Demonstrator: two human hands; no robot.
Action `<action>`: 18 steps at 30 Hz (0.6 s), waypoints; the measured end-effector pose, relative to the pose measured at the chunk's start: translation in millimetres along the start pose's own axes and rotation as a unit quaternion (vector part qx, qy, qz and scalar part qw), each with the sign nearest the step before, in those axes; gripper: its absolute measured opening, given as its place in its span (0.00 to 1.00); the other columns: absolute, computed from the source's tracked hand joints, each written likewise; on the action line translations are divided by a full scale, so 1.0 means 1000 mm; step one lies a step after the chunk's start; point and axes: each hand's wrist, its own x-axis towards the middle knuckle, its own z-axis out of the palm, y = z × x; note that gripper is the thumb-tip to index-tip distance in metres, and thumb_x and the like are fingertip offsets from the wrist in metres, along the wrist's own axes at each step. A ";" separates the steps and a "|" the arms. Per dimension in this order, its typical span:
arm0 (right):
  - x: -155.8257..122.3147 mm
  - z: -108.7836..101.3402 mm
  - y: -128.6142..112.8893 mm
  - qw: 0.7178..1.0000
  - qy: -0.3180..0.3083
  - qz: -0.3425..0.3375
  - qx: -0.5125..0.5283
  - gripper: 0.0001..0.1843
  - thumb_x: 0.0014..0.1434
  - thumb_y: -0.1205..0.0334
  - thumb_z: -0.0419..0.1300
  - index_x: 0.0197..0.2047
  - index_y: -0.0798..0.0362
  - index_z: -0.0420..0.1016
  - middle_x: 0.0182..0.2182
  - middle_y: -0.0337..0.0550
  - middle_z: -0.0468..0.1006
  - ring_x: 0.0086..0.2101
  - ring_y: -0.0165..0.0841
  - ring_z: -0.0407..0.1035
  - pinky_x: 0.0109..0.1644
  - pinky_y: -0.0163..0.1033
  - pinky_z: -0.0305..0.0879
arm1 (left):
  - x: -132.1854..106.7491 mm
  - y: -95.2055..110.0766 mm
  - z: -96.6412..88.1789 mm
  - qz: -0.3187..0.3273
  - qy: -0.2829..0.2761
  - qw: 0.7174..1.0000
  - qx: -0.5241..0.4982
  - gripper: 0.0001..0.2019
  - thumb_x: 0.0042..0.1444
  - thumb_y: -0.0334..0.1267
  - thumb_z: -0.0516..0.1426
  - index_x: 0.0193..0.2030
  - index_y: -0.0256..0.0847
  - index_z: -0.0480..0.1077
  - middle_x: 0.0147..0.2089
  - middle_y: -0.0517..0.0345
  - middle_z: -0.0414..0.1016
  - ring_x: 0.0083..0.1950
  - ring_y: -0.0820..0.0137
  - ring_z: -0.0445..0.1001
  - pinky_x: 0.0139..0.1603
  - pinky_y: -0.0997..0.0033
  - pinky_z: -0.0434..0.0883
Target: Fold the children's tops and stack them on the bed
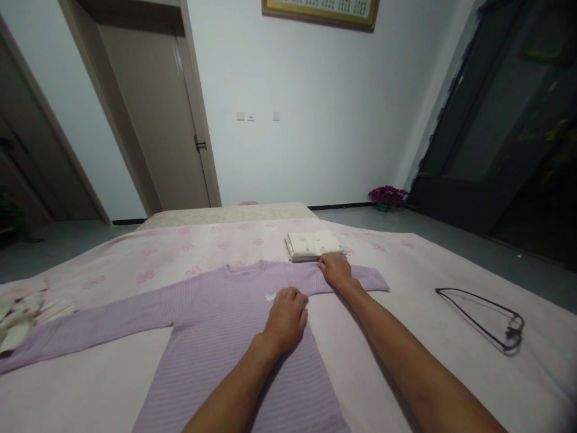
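A lilac, finely striped long-sleeved shirt (216,337) lies spread out, its neckline away from me and its left-side sleeve stretched far out. My left hand (287,317) is on the chest near the right armpit, beside a small white mark; its fingers are curled closed on the fabric. Further along, my right hand (335,269) grips the upper edge of the right sleeve with bent fingers, the fingertips partly hidden. Just beyond that hand is a folded cream cloth (315,244) with a faint pattern, close to the knuckles.
A pale pink patterned sheet (396,337) covers the surface beneath. Dark-framed eyeglasses (489,316) lie to the right, arms unfolded. Crumpled light cloths (27,313) sit at the left edge, by the sleeve's end. Purple flowers (387,195) stand on the floor by the far wall.
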 end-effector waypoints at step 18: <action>-0.053 -0.011 0.087 0.986 -0.100 0.115 -0.068 0.34 0.71 0.50 0.40 0.72 0.63 0.54 0.71 0.60 0.51 0.70 0.49 0.42 0.70 0.61 0.34 | -0.001 0.004 -0.001 0.006 -0.026 0.999 0.043 0.17 0.64 0.34 0.51 0.59 0.40 0.67 0.53 0.48 0.67 0.54 0.60 0.64 0.60 0.59 0.63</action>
